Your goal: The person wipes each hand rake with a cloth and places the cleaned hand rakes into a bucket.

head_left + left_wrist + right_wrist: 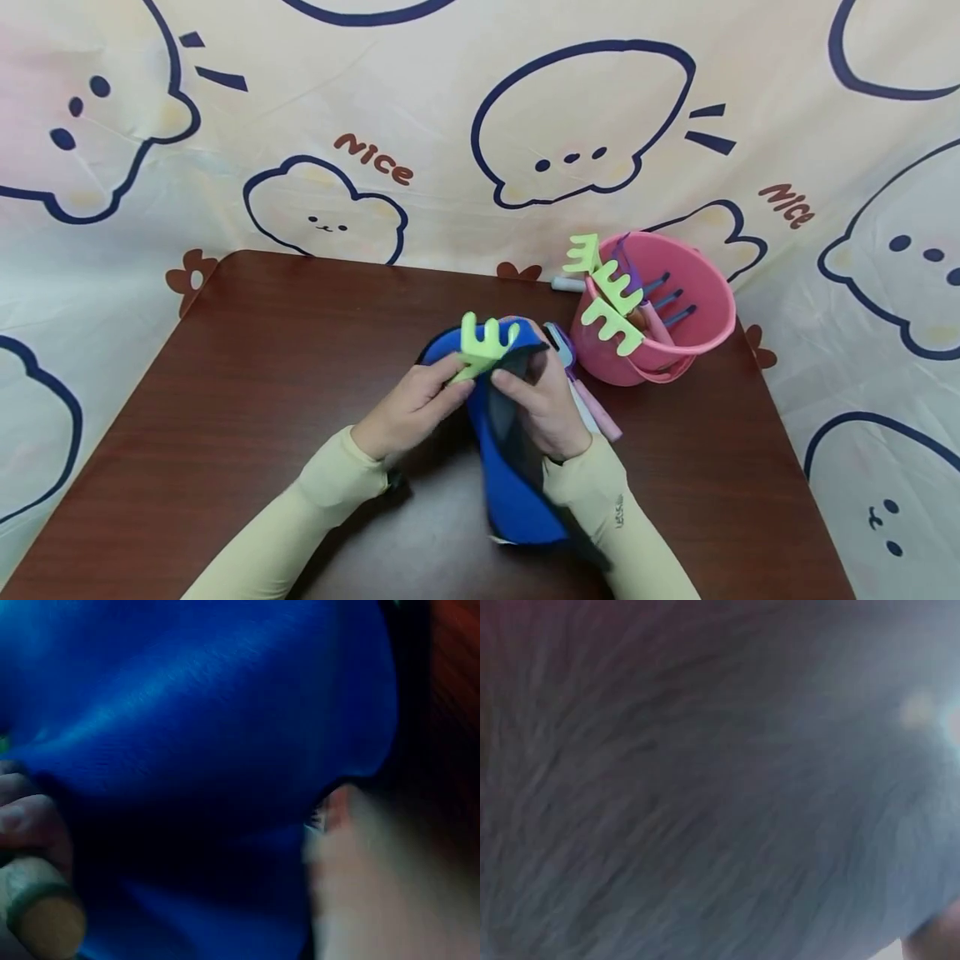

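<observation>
My left hand [411, 408] pinches a light green toy rake [483, 343] close below its prongs, which point up and away from me. In the left wrist view its round wooden handle end [51, 926] shows beside curled fingers [30, 817]. My right hand [551, 404] grips a blue fabric case [517, 496] with black edging, thumb on the dark grey inner side, other fingers hidden behind. The case hangs between the hands, partly folded open, and the rake's head overlaps its upper part. Dark grey fabric [705, 787] fills most of the right wrist view.
A pink bucket [708, 350] stands at the back right, holding green rakes [617, 287], a purple piece and dark-pronged forks. Tools with a pink handle [597, 410] and a purple part lie between the case and bucket. The brown table [262, 358] meets a printed cloth backdrop.
</observation>
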`<move>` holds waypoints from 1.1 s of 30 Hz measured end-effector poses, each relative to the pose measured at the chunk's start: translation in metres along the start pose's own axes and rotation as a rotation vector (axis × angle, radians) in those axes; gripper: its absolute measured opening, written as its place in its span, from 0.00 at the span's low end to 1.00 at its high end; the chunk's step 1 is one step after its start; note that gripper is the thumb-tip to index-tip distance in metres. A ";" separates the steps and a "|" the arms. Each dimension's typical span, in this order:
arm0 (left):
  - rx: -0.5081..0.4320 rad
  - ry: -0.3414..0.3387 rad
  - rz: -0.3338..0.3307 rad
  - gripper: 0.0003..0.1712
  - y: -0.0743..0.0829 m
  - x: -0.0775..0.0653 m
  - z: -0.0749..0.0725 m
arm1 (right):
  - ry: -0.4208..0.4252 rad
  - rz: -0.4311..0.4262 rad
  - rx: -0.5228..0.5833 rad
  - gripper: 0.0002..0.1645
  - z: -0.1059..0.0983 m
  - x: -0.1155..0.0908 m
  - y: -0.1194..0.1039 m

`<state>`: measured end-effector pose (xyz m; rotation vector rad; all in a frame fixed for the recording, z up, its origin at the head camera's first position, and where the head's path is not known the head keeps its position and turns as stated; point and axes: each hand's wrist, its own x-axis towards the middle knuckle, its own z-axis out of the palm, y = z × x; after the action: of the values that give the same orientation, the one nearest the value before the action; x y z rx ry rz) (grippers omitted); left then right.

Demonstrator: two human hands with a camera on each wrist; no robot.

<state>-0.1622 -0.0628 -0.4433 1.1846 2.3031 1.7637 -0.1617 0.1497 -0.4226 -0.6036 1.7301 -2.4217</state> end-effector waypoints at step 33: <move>0.381 -0.107 0.120 0.06 -0.003 0.001 -0.028 | 0.108 -0.254 0.113 0.30 -0.021 0.001 -0.027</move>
<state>-0.1765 -0.0852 -0.4349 1.4535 2.6275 1.2834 -0.1664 0.1777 -0.4029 -0.7306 1.6276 -2.7500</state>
